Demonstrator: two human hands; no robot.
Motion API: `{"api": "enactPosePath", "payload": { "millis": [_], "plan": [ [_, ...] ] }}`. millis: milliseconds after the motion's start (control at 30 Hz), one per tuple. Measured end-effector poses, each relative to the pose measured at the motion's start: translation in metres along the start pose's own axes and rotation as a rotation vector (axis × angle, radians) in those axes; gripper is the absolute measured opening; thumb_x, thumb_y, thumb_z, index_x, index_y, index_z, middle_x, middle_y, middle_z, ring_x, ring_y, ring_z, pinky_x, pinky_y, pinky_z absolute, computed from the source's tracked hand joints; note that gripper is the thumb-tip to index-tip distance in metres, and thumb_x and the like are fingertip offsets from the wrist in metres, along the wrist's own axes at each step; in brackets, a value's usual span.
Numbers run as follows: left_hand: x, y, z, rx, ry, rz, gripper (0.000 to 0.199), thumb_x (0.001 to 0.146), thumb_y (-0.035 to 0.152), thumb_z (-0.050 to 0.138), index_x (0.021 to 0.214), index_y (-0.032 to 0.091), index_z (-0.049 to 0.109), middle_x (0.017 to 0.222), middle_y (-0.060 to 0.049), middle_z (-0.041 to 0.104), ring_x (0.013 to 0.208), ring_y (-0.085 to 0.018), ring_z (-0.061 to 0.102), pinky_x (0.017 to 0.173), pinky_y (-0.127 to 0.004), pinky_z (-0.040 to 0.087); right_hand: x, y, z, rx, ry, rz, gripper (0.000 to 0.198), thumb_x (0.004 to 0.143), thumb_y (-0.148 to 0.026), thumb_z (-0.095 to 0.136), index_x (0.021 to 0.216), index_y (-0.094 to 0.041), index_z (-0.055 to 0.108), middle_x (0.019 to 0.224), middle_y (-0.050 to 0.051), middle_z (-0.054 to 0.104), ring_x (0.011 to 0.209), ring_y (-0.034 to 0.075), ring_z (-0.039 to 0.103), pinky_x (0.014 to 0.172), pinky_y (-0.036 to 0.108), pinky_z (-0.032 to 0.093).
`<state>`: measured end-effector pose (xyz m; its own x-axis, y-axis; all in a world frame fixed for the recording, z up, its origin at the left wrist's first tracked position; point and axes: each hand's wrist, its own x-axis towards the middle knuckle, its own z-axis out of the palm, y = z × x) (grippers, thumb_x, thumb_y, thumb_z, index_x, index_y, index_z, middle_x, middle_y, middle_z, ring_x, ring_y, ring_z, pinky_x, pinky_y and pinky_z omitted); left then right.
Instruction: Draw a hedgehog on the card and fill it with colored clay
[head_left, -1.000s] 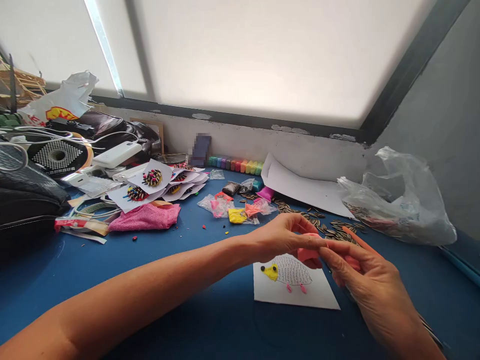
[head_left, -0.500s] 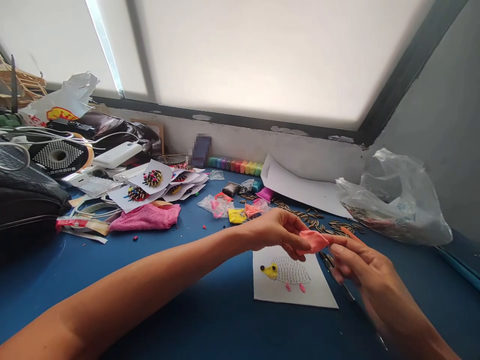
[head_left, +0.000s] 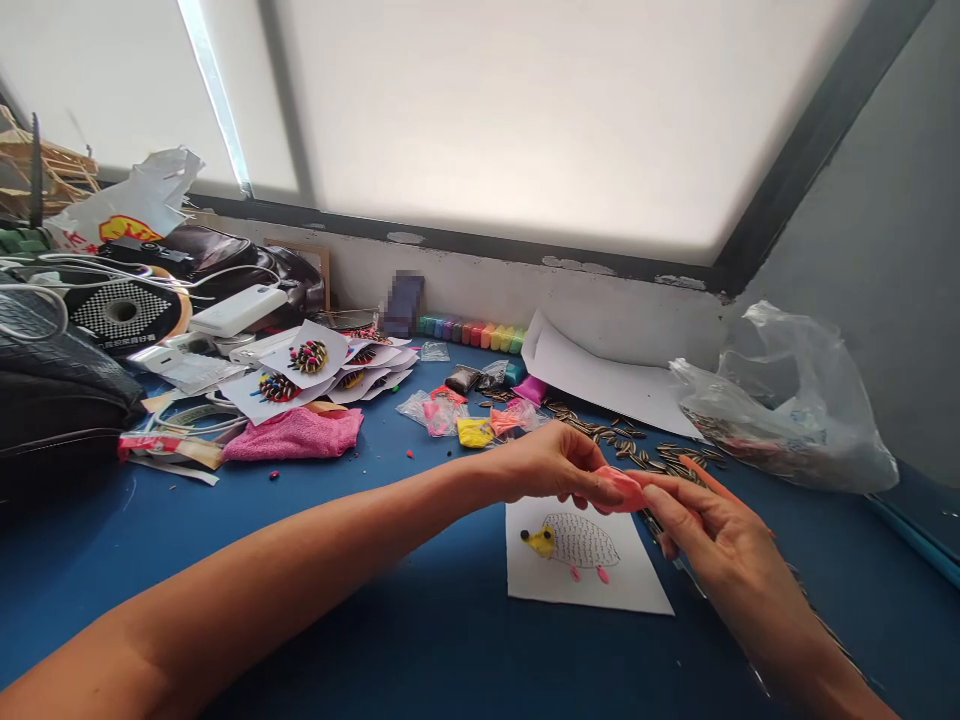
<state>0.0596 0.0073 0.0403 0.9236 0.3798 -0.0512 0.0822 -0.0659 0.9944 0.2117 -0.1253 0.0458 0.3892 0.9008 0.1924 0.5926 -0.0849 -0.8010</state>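
Above the far edge of a white card [head_left: 555, 590], my left hand [head_left: 555, 465] pinches a soft lump of pink modelling clay [head_left: 624, 490]. My right hand [head_left: 724, 535] grips the right end of the same lump, thumb pressed to fingers. The card lies flat and bears a hedgehog drawing [head_left: 583, 540] filled with short pen strokes. Its face is yellow clay [head_left: 540, 543] with a black nose and eye. Two small pink feet [head_left: 603, 576] sit under the body. Part of a thin shiny tool shows beneath my right hand.
Striped sunflower seeds [head_left: 622, 437] lie scattered behind my hands, near small clay packets [head_left: 475, 432]. A plastic bag [head_left: 795, 420] stands at the right. To the left are a pink cloth [head_left: 296, 436], decorated hedgehog cards [head_left: 319, 345] and a white power bank [head_left: 238, 310].
My right hand has shifted slightly left, closer to my left hand, and its thumb now presses on the clay. The pink lump looks more bunched. The card stays in place.
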Motion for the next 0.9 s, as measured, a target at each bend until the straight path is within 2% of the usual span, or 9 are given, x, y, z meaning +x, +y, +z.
{"api": "enactPosePath", "payload": {
  "millis": [100, 233, 333, 433, 467, 533, 600, 767, 900],
  "plan": [
    [-0.002, 0.002, 0.003, 0.057, -0.010, -0.015, 0.022, 0.074, 0.034, 0.075, 0.073, 0.014, 0.064, 0.071, 0.000, 0.065, 0.065, -0.010, 0.057, 0.059, -0.022, 0.040, -0.002, -0.008, -0.001, 0.049, -0.051, -0.012, 0.036, 0.072, -0.058, 0.065, 0.083, -0.025, 0.077, 0.051, 0.002, 0.060, 0.063, 0.023, 0.066, 0.057, 0.028, 0.053],
    [-0.002, 0.006, 0.005, 0.070, -0.041, 0.018, 0.018, 0.077, 0.030, 0.071, 0.073, 0.014, 0.065, 0.068, 0.000, 0.065, 0.066, -0.010, 0.059, 0.061, -0.022, 0.042, -0.005, -0.016, -0.002, 0.117, -0.133, -0.050, 0.028, 0.073, -0.054, 0.066, 0.068, -0.027, 0.074, 0.071, 0.005, 0.073, 0.085, 0.028, 0.071, 0.077, 0.034, 0.056],
    [-0.003, 0.007, 0.004, 0.051, -0.036, 0.035, 0.023, 0.078, 0.032, 0.070, 0.090, 0.013, 0.067, 0.073, -0.002, 0.065, 0.068, -0.012, 0.061, 0.061, -0.024, 0.045, -0.006, -0.016, -0.004, 0.143, -0.075, -0.038, 0.032, 0.074, -0.056, 0.065, 0.067, -0.026, 0.073, 0.077, 0.006, 0.075, 0.089, 0.029, 0.071, 0.077, 0.034, 0.056],
    [-0.007, 0.007, 0.004, -0.034, -0.022, 0.003, 0.050, 0.072, 0.033, 0.077, 0.116, 0.014, 0.060, 0.081, -0.003, 0.066, 0.072, -0.014, 0.064, 0.063, -0.026, 0.048, -0.006, -0.014, -0.005, 0.145, -0.016, -0.033, 0.035, 0.072, -0.059, 0.066, 0.067, -0.025, 0.073, 0.070, 0.006, 0.073, 0.085, 0.028, 0.071, 0.069, 0.032, 0.057],
    [-0.010, 0.007, 0.005, -0.058, -0.015, -0.008, 0.051, 0.070, 0.034, 0.078, 0.114, 0.014, 0.061, 0.081, -0.003, 0.066, 0.072, -0.014, 0.064, 0.062, -0.025, 0.047, -0.006, -0.013, -0.005, 0.138, -0.004, -0.036, 0.036, 0.072, -0.060, 0.066, 0.066, -0.025, 0.072, 0.067, 0.005, 0.071, 0.081, 0.027, 0.071, 0.066, 0.031, 0.056],
    [-0.016, 0.006, 0.009, -0.081, 0.015, -0.017, 0.040, 0.069, 0.041, 0.079, 0.095, 0.012, 0.066, 0.077, -0.003, 0.065, 0.071, -0.013, 0.063, 0.061, -0.023, 0.046, -0.006, -0.013, -0.003, 0.132, -0.009, -0.053, 0.037, 0.071, -0.061, 0.066, 0.064, -0.025, 0.072, 0.063, 0.004, 0.069, 0.074, 0.025, 0.070, 0.063, 0.030, 0.056],
    [-0.024, 0.005, 0.013, -0.102, 0.075, -0.019, 0.039, 0.068, 0.047, 0.078, 0.080, 0.012, 0.065, 0.071, -0.002, 0.064, 0.067, -0.012, 0.061, 0.059, -0.022, 0.044, -0.008, -0.015, -0.001, 0.132, -0.045, -0.074, 0.039, 0.073, -0.062, 0.064, 0.069, -0.025, 0.074, 0.068, 0.004, 0.070, 0.072, 0.023, 0.069, 0.066, 0.030, 0.056],
    [-0.041, 0.004, 0.022, -0.061, 0.125, -0.020, 0.028, 0.072, 0.039, 0.074, 0.074, 0.012, 0.065, 0.069, -0.001, 0.063, 0.061, -0.009, 0.056, 0.058, -0.022, 0.044, -0.013, -0.016, 0.001, 0.071, -0.085, -0.157, 0.041, 0.078, -0.062, 0.060, 0.088, -0.025, 0.076, 0.087, 0.006, 0.071, 0.084, 0.022, 0.066, 0.074, 0.030, 0.053],
    [-0.044, 0.001, 0.029, 0.028, 0.133, -0.018, 0.021, 0.074, 0.032, 0.070, 0.076, 0.013, 0.065, 0.065, 0.001, 0.059, 0.060, -0.009, 0.053, 0.055, -0.021, 0.041, -0.014, -0.013, 0.003, -0.015, -0.147, -0.251, 0.040, 0.077, -0.063, 0.061, 0.073, -0.025, 0.075, 0.078, 0.004, 0.061, 0.069, 0.018, 0.055, 0.065, 0.030, 0.048]
  ]
}}
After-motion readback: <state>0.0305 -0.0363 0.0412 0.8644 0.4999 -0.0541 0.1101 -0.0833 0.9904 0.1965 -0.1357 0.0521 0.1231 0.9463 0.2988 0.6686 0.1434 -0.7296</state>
